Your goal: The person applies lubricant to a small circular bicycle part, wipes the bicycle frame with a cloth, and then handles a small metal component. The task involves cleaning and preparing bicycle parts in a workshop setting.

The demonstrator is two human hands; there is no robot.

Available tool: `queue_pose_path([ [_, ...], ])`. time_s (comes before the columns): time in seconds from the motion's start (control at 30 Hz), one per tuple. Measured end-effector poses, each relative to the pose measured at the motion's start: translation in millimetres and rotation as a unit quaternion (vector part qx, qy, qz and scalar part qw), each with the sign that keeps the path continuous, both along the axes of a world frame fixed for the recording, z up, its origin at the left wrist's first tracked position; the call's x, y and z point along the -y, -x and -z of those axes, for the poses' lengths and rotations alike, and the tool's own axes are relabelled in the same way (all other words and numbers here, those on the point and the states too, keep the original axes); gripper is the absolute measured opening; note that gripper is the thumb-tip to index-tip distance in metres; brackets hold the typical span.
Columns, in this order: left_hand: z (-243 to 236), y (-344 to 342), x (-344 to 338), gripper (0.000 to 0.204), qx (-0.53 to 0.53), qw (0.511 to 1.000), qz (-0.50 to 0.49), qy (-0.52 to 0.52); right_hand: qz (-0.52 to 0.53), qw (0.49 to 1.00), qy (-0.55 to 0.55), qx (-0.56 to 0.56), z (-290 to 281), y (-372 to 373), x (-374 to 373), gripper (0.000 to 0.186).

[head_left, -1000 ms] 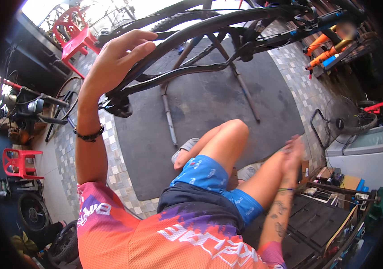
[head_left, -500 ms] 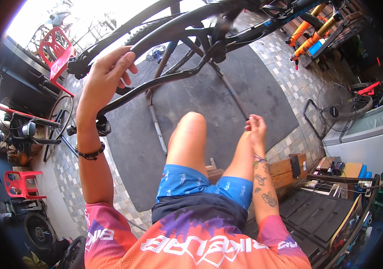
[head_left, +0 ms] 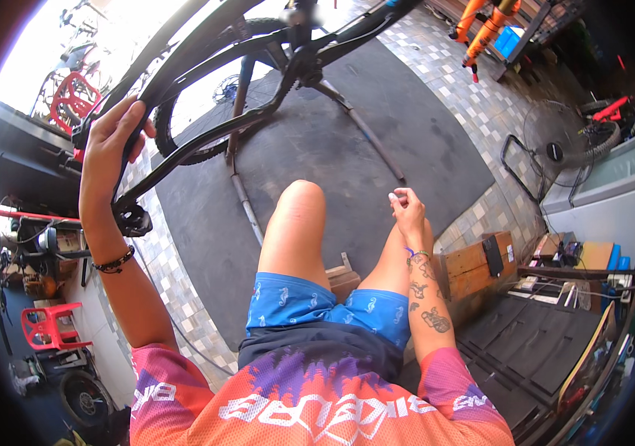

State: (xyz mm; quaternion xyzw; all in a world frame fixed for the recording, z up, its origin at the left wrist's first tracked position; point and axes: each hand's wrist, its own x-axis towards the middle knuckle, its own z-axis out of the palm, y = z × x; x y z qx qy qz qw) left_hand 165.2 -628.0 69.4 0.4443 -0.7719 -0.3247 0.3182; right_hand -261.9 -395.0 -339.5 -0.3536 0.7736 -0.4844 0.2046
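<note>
A black bicycle frame, its rear triangle toward me, spans the upper left of the head view. My left hand is closed around the rear upper tube of this frame, thumb on top and fingertips curling underneath. A dark part hangs from the frame's rear end, below that hand. Over my right knee is my right hand, its fingers curled in toward the thumb. Whatever it may pinch is too small to make out. The stand's brown metal leg ends just beyond those fingers.
Under the stand lies a dark mat on tiled floor. A wheel shows behind the frame. Right of me are a wooden box, a black slatted surface and a fan. Red chairs stand left; orange forks are far right.
My left hand and the frame's rear end have shifted left and slightly down in view. My right hand's fingers have changed their curl. The whole view has turned a little.
</note>
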Motion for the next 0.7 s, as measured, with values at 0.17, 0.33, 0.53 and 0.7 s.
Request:
queue_pose_path([
  [0.17, 5, 4, -1, 0.033, -0.005, 0.999, -0.035, -0.002, 0.004, 1.000, 0.001, -0.010, 4, 3, -3, 0.022],
  [0.33, 10, 4, 2, 0.034, -0.009, 0.999, -0.043, -0.002, 0.007, 0.999, -0.039, 0.000, -2, 1, -5, 0.027],
  [0.53, 17, 4, 2, 0.038, -0.024, 0.997, -0.077, 0.013, 0.002, 0.999, -0.048, 0.019, -2, 3, -5, 0.027],
  [0.7, 26, 15, 3, 0.057, 0.128, 0.965, -0.169, 0.156, -0.005, 0.999, -0.018, -0.050, 9, 1, -1, 0.022],
])
